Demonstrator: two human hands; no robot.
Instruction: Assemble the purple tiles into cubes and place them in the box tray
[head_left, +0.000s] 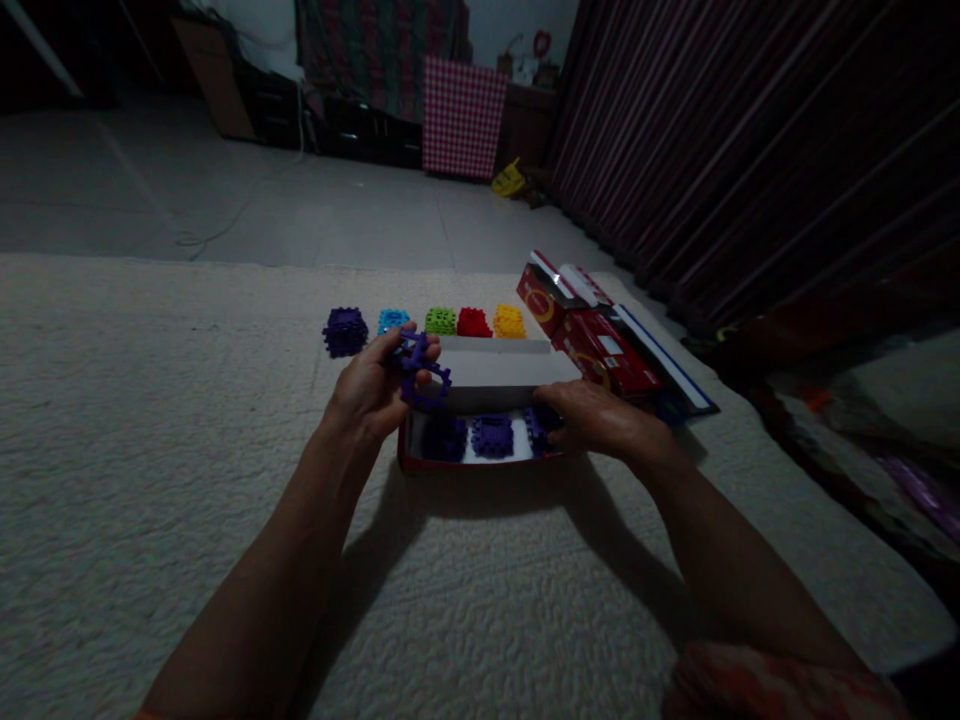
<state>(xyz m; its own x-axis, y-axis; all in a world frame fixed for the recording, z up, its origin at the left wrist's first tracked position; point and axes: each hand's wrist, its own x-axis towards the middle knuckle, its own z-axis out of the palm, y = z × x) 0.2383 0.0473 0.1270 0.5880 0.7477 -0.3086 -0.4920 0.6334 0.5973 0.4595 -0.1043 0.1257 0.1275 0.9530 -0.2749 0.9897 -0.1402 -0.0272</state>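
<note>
My left hand (375, 388) is closed on purple interlocking plastic pieces (425, 385), including a ring-shaped one with notched edges. It is raised over the left end of an open box (450, 466). Inside the box, on a white bottom, sit several purple notched pieces (493, 437) in groups. My right hand (592, 415) reaches into the right end of the box, its fingers curled around another group of purple pieces (537, 428). Its fingertips are partly hidden there. The white lid flap (491, 362) stands open on the far side.
Behind the box stand stacks of notched pieces: purple (346, 332), blue (393, 320), green (441, 321), red (474, 322) and yellow (509, 321). Red cartons (607, 350) and a blue-edged flat item (667, 360) lie to the right on the quilted mat (225, 430). A dark curtain (697, 140) hangs beyond.
</note>
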